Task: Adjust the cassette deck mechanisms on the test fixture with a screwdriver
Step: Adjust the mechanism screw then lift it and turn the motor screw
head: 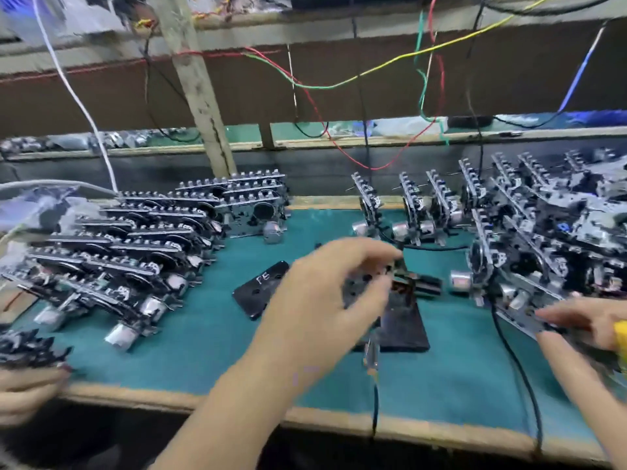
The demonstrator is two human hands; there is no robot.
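The left hand (325,293) reaches over the middle of the green-topped counter (210,354), its fingers and thumb curled and pinching a dark cassette deck mechanism (364,288) that sits on the black test fixture (403,320); motion blur hides exactly where the fingertips meet the part. The right hand (587,320) lies at the right edge with its fingers stretched fairly straight toward a mechanism at the front of the right-hand pile (543,232), and something yellow (620,337), possibly the screwdriver handle, shows at the palm; whether the hand grips it cannot be told. A black cassette (263,288) lies flat on the counter just left of the left hand, and pale handwriting on it looks like "PE", though blur makes that uncertain. No other label or brand can be read. Rows of mechanisms with small silver motors are stacked at the left (135,252). Red, green and yellow wires (305,84) hang across the back wall. Another person's hand (27,391) shows at the lower left corner.
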